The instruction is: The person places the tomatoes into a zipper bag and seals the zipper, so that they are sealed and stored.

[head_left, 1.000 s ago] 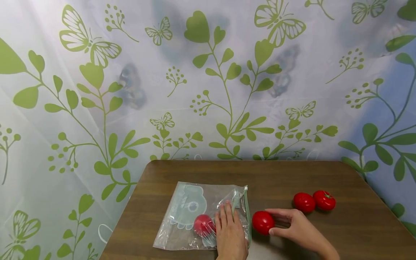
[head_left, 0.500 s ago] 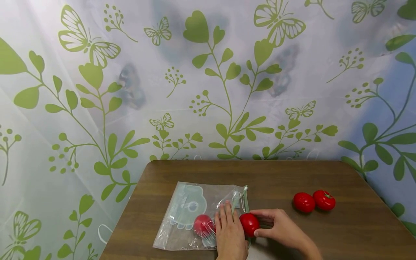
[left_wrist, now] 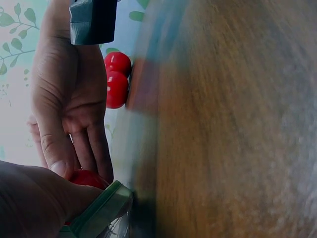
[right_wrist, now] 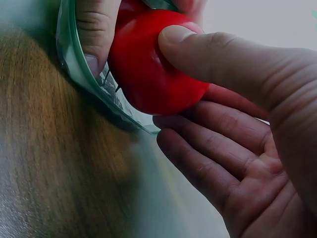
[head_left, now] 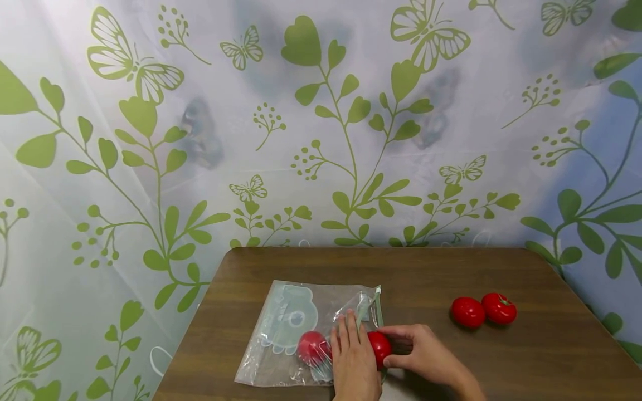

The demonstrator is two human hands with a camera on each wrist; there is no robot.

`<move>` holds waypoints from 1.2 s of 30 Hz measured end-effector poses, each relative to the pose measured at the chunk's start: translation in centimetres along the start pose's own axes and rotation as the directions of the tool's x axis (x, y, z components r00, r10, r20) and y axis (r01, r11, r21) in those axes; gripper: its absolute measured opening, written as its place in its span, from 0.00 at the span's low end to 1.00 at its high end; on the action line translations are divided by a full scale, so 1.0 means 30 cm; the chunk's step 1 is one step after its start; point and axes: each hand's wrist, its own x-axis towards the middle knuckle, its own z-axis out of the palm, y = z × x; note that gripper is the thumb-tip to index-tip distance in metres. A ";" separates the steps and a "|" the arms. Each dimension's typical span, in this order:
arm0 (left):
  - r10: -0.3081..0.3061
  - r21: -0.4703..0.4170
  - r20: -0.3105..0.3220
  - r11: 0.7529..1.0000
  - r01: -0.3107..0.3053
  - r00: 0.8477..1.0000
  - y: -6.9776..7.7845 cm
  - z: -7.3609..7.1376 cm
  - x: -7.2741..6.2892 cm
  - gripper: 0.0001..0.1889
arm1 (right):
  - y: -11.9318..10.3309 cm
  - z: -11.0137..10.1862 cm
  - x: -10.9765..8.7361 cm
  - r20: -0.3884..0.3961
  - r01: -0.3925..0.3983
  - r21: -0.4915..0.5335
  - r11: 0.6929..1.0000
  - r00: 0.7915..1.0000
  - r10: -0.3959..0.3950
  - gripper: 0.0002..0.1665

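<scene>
In the head view, a clear zip bag (head_left: 293, 356) with a pale green cartoon print lies on the table, a red tomato (head_left: 312, 348) inside it. My left hand (head_left: 353, 356) rests on the bag near its mouth, fingers straight. In the right wrist view, the left thumb (right_wrist: 94, 37) sits just inside the mouth, against the green zip edge (right_wrist: 72, 64). My right hand (head_left: 426, 353) grips another tomato (right_wrist: 158, 64) between thumb and fingers at the opening. More red shows behind that tomato in the right wrist view. The left hand's fingers partly hide the bag mouth.
Two more red tomatoes (head_left: 468, 312) lie side by side at the right of the brown wooden table (head_left: 416, 270), one with a green stem mark. A curtain (head_left: 225, 139) printed with leaves and butterflies hangs behind the table. Below the bag mouth is a pale patch.
My right hand has moved left with its tomato, from beside the bag to its mouth, where the left hand now partly covers the tomato. The left hand and the bag have stayed put.
</scene>
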 end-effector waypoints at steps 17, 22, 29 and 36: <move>0.013 -0.008 -0.040 1.000 -0.013 0.999 0.001 0.008 -0.009 0.55 | -0.015 0.011 0.005 0.004 -0.050 -0.025 0.998 0.999 0.050 0.35; 0.033 0.025 -0.091 0.999 -0.031 0.995 0.001 0.015 -0.017 0.53 | -0.021 0.026 0.010 -0.008 -0.030 -0.025 0.999 1.000 0.030 0.35; 0.045 0.007 -0.184 0.999 -0.044 0.982 0.001 0.027 -0.028 0.50 | -0.025 0.055 0.026 -0.024 -0.003 -0.073 0.997 1.000 0.001 0.34; 0.045 -0.009 -0.238 0.999 -0.049 0.970 0.004 0.032 -0.031 0.54 | -0.032 0.105 0.043 -0.049 0.051 -0.251 0.967 0.997 -0.065 0.34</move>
